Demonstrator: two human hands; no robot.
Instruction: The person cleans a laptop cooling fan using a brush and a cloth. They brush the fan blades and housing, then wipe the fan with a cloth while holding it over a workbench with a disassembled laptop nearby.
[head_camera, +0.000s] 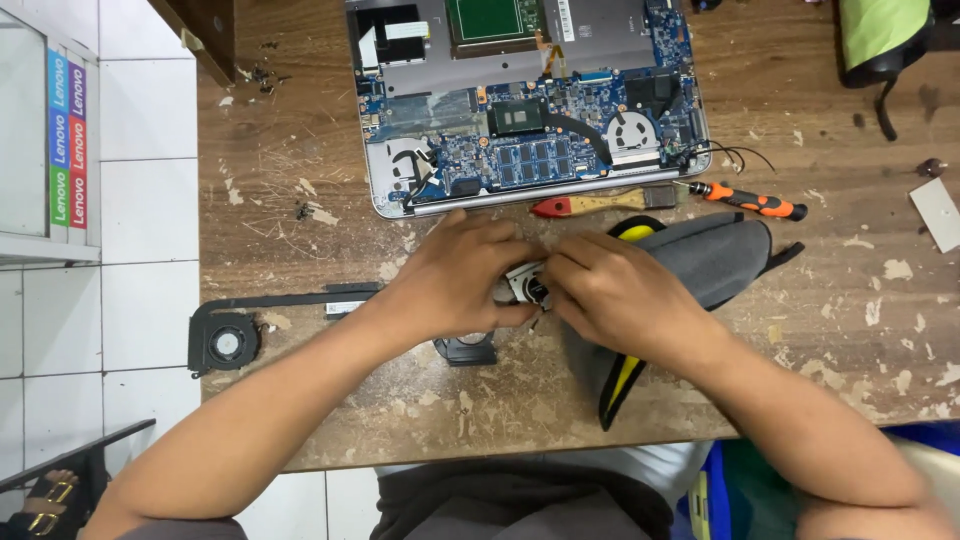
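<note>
My left hand (455, 275) and my right hand (610, 290) meet over the middle of a worn wooden table (300, 400), both gripping a small metal laptop fan part (524, 282) between their fingertips. Most of that part is hidden by my fingers. A black fan piece (466, 350) pokes out under my left wrist. My right forearm rests across a grey pouch with yellow trim (715, 258). Beyond my hands lies an opened laptop (530, 110) with its circuit board and two fans exposed.
A black cooling fan with a heat pipe (225, 340) lies at the table's left edge. A red-handled brush (590, 205) and an orange screwdriver (750, 200) lie in front of the laptop. A black-and-green bag (880, 40) sits far right. White tiled floor is on the left.
</note>
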